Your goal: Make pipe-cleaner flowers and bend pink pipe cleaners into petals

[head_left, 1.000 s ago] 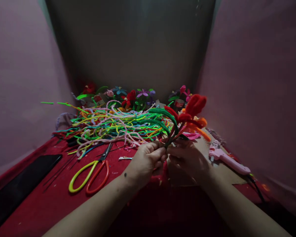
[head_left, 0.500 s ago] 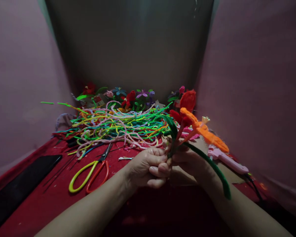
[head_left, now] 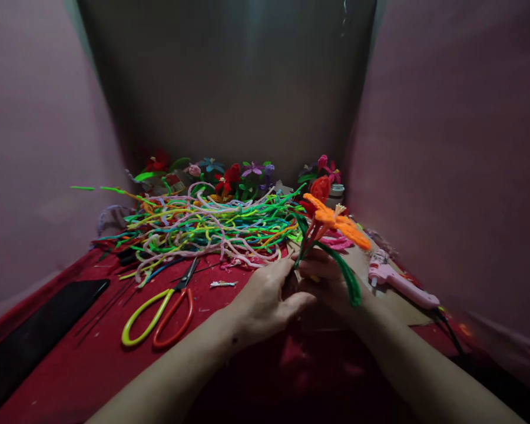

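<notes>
Both hands meet at the base of a pipe-cleaner flower bunch, with orange and red blooms and dark green leaves. My left hand is closed round the stem's lower end, its thumb pointing to the right. My right hand grips the stem from the other side, its fingers partly hidden behind the left hand and a drooping leaf. The blooms lean up and to the right, above the right hand. The very bottom of the stem is out of sight between the hands.
A heap of coloured pipe cleaners covers the table's back. Scissors lie left of my hands, beside a black flat object. A pink glue gun rests on the right. Finished flowers stand along the back.
The flower bunch has moved down and away, its blooms now smaller in view. My left hand has turned over, showing its back and outstretched thumb. Scissors and glue gun stay put.
</notes>
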Demonstrator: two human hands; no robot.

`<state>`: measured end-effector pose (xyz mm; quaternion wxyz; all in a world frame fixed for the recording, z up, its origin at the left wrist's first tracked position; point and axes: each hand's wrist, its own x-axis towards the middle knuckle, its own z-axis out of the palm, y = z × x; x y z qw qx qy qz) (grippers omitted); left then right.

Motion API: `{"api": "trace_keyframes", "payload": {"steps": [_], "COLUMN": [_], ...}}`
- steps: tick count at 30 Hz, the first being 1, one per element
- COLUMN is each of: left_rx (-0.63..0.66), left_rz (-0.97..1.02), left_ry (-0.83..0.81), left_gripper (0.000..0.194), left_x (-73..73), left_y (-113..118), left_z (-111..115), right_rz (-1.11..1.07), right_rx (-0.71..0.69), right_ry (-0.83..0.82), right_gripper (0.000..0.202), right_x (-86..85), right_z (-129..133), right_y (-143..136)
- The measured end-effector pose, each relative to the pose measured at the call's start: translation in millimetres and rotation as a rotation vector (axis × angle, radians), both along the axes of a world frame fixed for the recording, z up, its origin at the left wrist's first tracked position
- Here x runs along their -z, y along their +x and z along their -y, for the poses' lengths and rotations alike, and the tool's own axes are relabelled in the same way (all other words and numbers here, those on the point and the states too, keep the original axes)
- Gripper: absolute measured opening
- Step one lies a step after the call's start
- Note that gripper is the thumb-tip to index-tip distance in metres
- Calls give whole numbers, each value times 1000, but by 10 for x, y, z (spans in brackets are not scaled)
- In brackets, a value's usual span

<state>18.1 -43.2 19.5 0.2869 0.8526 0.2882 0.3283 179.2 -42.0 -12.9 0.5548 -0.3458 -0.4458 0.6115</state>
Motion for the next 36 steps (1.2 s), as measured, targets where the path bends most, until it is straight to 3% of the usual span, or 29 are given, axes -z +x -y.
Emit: {"api": "trace_keyframes", "payload": {"steps": [2, 4, 10, 15, 22, 26, 30, 32, 36], "left_rx": [-33, -50, 63, 239, 252, 234, 299, 349, 470], "left_rz": [7, 68, 377, 590, 677, 681, 727, 733, 712], "left_ry": [77, 10, -734, -1082, -1171, -1179, -1231, -1282, -1378], "left_gripper": [9, 13, 23, 15, 16, 16, 19, 17, 17], "left_x": [62, 94, 69, 86, 84, 90, 66, 50, 73], "left_y": [14, 29, 59, 42, 17, 30, 18, 6, -8], "left_z": [-21, -42, -81, -113, -120, -123, -135, -135, -125], "right_rz": [-43, -60, -38, 5, 13, 125, 240, 197, 4], "right_rx": [33, 29, -11, 12, 5, 162, 298, 275, 50], "right_ry": [-70, -89, -30, -39, -17, 83, 204, 207, 166], "right_gripper": [20, 20, 16, 13, 16, 19, 17, 13, 10], "right_x": [1, 15, 2, -146, -145, -131, -148, -140, -124], "right_z": [8, 5, 12, 91, 88, 63, 59, 62, 79], "right_y": [-18, -27, -38, -98, -78, -104, -159, -171, -176]}}
